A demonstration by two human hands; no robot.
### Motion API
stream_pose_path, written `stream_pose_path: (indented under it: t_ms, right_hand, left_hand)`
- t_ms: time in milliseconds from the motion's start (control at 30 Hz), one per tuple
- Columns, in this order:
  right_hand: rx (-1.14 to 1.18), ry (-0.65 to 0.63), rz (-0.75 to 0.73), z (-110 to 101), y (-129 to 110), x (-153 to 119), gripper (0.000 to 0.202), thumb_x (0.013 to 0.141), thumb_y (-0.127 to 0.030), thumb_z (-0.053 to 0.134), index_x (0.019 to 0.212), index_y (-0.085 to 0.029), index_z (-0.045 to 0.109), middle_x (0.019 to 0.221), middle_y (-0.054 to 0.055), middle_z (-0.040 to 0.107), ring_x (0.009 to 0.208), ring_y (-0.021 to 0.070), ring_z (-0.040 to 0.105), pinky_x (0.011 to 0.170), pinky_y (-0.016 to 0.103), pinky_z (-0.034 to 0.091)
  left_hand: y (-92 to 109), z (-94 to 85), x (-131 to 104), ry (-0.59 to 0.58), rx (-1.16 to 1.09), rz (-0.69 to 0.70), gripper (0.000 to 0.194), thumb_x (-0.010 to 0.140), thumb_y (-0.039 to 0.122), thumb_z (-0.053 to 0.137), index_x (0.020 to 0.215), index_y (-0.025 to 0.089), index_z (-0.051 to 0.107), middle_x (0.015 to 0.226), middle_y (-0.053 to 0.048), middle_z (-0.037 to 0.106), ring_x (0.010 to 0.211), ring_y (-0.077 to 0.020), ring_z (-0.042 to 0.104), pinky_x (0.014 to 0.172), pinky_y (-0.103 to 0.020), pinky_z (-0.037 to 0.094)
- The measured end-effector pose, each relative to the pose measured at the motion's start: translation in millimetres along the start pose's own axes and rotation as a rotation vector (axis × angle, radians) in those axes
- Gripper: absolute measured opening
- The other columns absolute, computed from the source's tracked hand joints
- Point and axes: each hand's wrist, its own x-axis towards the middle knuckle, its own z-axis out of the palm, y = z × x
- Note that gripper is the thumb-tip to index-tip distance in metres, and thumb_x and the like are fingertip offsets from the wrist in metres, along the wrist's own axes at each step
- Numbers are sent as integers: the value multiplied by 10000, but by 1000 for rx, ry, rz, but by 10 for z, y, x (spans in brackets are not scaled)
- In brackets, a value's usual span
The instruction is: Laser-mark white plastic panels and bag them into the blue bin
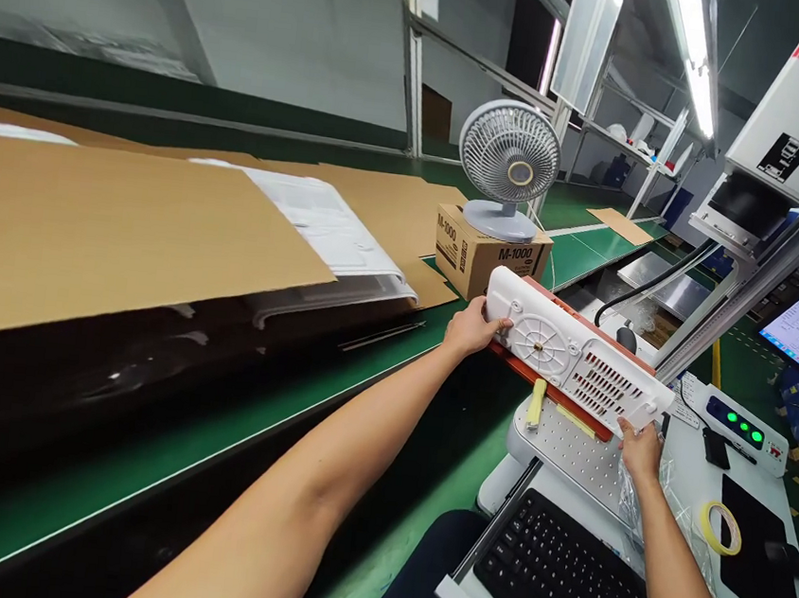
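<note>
On the perforated white platform (573, 450) in front of you, in the head view, you hold a long white plastic panel (575, 356) by its two ends; your left hand (472, 326) grips the near-left end with the thumb laid over the face, and your right hand (637, 445) pinches the lower right corner from beneath; both hands are closed on the panel, neither slack. The panel sits tilted against an orange fixture (548, 383) and under the marking head (752, 208) on its post; whether it is fully seated there, the picture cannot tell.

The right hold looks the weaker, to my eye; it is fingertips on a corner, and a slip would drop that end onto the platform or the keyboard (556, 572) just below. The yellow clip (536, 401) stands at the fixture's front edge; dragging the panel low could catch it. A clear plastic bag (642, 501) lies under your right wrist and could be swept along; the tape roll (722, 528) and the control box (736, 425) with green lights sit near that elbow's path. The desk fan (509, 168) on its cardboard box (486, 251) stands behind your left hand; a wide swing leftward could knock it.
</note>
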Motion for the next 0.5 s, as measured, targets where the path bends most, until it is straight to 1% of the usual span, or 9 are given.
stream_pose_path:
  t_ms: [100, 167, 300, 367, 433, 500]
  right_hand:
    - [5, -14, 8, 9, 25, 1, 348, 988, -453, 736, 1162, -153, 722, 794, 62, 788, 700, 283, 754, 822, 367, 542]
    - [9, -23, 21, -1, 21, -10, 359, 1000, -461, 730, 1186, -154, 719, 788, 54, 783, 718, 279, 755, 808, 359, 543]
    - [2, -28, 48, -83, -61, -52, 330, 1006, -428, 749, 1200, -162, 720, 771, 34, 766, 765, 259, 746, 860, 362, 543]
    - [8, -31, 60, -164, -114, -88, 365, 969, -384, 800, 1240, -161, 700, 884, 45, 794, 756, 231, 735, 868, 359, 548]
    - [34, -28, 75, -286, -146, -158, 504, 905, -355, 858, 1321, -159, 653, 1106, 90, 811, 746, 198, 731, 825, 333, 559]
    - [74, -24, 91, -472, -148, -294, 607, 855, -362, 882, 1363, -163, 617, 1291, 140, 775, 716, 172, 723, 743, 307, 566]
  left_hand:
    - [-27, 23, -5, 0, -4, -4, 809, 827, 752, 785, 1456, 270, 622, 1365, -200, 758, 1299, -488, 681, 1065, -556, 520]
    - [-20, 26, -18, -4, -12, -4, 802, 825, 749, 787, 1448, 271, 624, 1381, -197, 754, 1321, -488, 671, 1082, -556, 513]
    - [88, -8, -95, -28, -36, -14, 805, 828, 674, 816, 1471, 237, 606, 1456, -222, 716, 1371, -490, 647, 1107, -559, 509]
    - [168, -37, -188, -34, -44, -30, 899, 810, 622, 850, 1536, 182, 554, 1501, -279, 670, 1389, -518, 627, 1119, -594, 501]
    - [234, -65, -338, -25, -51, -36, 1011, 808, 596, 860, 1608, 115, 469, 1548, -344, 605, 1412, -548, 597, 1140, -639, 479]
    - [266, -91, -557, -11, -65, -7, 1002, 841, 585, 830, 1620, 83, 449, 1578, -358, 567, 1450, -540, 564, 1179, -646, 453]
